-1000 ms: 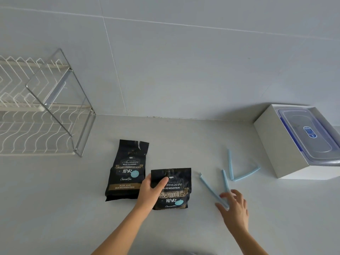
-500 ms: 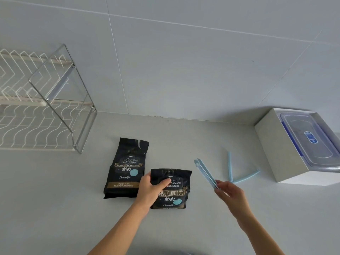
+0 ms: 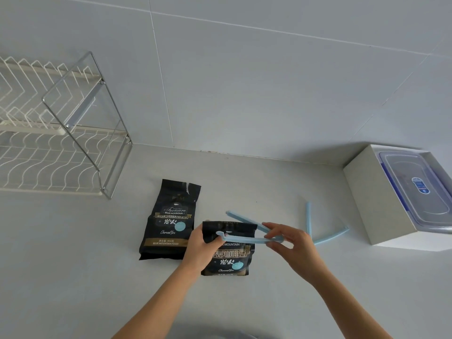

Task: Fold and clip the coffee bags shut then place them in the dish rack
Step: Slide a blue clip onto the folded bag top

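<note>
Two black coffee bags lie on the grey counter. The left bag (image 3: 170,223) is full length with a torn top. The nearer bag (image 3: 231,256) has its top folded down. My left hand (image 3: 201,245) holds that bag's left edge, thumb on one arm of a light blue clip (image 3: 247,230). My right hand (image 3: 291,243) pinches the clip's hinged end; its two arms are spread apart over the folded top. A second blue clip (image 3: 318,227) lies spread on the counter to the right. The wire dish rack (image 3: 58,133) stands at the far left.
A white box (image 3: 371,201) holding a clear plastic container with a blue-trimmed lid (image 3: 420,189) sits at the right against the tiled wall. Bare counter stretches between the rack and the bags.
My right hand picked the blue clip off the counter and carried it left over the folded bag. The clip's arms have spread apart. My left hand stayed on the bag and now touches the clip.
</note>
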Available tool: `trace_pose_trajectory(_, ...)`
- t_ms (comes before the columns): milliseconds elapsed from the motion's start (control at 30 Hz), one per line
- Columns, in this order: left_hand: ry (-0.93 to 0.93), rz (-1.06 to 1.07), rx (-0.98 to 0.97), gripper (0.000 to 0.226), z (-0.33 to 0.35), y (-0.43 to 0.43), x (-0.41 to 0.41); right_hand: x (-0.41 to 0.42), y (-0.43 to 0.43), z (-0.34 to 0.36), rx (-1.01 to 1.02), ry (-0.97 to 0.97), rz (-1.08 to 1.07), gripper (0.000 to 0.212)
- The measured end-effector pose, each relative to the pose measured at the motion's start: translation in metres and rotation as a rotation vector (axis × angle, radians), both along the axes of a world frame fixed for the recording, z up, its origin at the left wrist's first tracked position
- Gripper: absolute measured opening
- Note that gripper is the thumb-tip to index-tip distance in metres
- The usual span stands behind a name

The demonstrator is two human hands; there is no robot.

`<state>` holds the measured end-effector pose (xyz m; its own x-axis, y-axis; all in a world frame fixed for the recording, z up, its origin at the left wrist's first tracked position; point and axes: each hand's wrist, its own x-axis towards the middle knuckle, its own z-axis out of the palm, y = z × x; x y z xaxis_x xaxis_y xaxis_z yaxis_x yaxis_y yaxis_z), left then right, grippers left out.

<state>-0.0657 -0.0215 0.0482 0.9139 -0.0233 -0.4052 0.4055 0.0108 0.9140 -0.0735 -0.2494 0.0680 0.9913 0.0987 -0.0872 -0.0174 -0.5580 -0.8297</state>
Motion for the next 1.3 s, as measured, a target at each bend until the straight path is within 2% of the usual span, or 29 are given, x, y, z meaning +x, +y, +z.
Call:
trace_pose_trajectory(233,-0.050,-0.023,-0.032,0.020,-0.007,0.004,-0.001,0.017,0.020,0.006,0.005,0.018,0.098,0.015)
trace_pose_trajectory(533,-0.062,-0.012,-0.023,0.024,-0.013,0.005,-0.001,0.025,0.036,0.004,0.038,0.037,0.120,0.036)
trace_pose_trajectory(700,-0.019,-0.007,-0.063,0.043,-0.019,0.006,0.000,0.030,0.048,0.007,0.006,0.050,0.157,0.050)
trace_pose_trajectory(900,-0.039,-0.008,-0.118,0.059,-0.025,0.006,0.001,0.035,0.058,0.016,-0.159,-0.011,0.219,0.054)
trace_pose_trajectory(1033,-0.046,-0.003,-0.088,0.068,-0.028,0.006,0.002,0.042,0.069,0.024,-0.409,-0.072,0.329,0.051)
trace_pose_trajectory(1133,-0.033,0.020,-0.121,0.063,-0.026,0.005,0.002,0.048,0.080,0.027,-0.568,-0.133,0.414,0.043)
trace_pose_trajectory(1300,-0.018,0.069,-0.138,0.055,-0.024,0.004,0.002,0.053,0.087,0.020,-0.589,-0.158,0.427,0.029)
